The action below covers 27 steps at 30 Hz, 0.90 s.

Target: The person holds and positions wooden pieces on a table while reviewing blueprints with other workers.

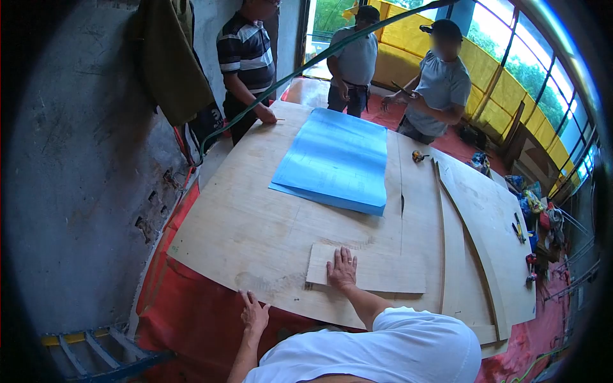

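Observation:
My right hand (343, 270) lies flat, fingers extended, on a short rectangular plywood board (389, 271). That board rests on a large plywood sheet (236, 217). At the near left edge of the sheet is my left hand (255, 313), its fingers apart and touching the rim. Neither hand grips anything. Beyond my hands, a large blue paper sheet (338, 159) with faint lines is spread over the plywood. To the right lie long narrow wood strips (469, 236), one of them curved.
Three people (248, 57) (354, 60) (440, 83) stand at the far side; the left one holds a pencil-like stick. A tape measure (419, 156), pliers (519, 228) and a red tool (531, 267) lie on the plywood. A ladder (96, 351) is lower left; a green strap (306, 67) crosses overhead.

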Each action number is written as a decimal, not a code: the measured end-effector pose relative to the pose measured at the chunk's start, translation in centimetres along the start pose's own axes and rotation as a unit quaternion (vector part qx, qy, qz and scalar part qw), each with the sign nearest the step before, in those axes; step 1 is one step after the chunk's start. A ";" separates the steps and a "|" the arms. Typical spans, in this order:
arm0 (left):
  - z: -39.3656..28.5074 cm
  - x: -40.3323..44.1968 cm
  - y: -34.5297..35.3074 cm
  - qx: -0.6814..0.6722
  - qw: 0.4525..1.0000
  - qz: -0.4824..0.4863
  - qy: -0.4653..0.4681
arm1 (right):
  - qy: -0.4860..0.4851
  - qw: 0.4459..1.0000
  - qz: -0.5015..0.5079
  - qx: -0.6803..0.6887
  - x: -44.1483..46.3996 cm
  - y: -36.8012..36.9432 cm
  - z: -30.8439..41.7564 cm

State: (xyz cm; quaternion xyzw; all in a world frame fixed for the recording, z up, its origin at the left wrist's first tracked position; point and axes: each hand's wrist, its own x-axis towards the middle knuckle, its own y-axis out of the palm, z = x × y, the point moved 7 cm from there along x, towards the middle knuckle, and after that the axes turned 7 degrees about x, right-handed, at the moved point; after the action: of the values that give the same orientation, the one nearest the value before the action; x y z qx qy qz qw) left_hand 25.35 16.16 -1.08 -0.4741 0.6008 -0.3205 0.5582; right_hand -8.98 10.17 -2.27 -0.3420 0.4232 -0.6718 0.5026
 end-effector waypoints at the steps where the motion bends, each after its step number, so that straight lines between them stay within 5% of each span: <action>1: 0.0 -0.1 -0.1 0.000 1.000 0.001 -0.001 | 0.000 1.000 0.000 0.001 0.0 0.0 0.0; 27: -0.1 -0.2 -0.6 -0.037 0.999 0.032 -0.016 | 0.001 1.000 -0.007 0.013 0.0 -0.3 0.2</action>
State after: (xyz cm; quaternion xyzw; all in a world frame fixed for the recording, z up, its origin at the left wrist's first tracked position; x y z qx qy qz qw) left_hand 25.35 16.12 -0.46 -0.4800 0.6180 -0.2723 0.5599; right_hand -8.93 10.21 -1.97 -0.3379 0.4122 -0.6810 0.5021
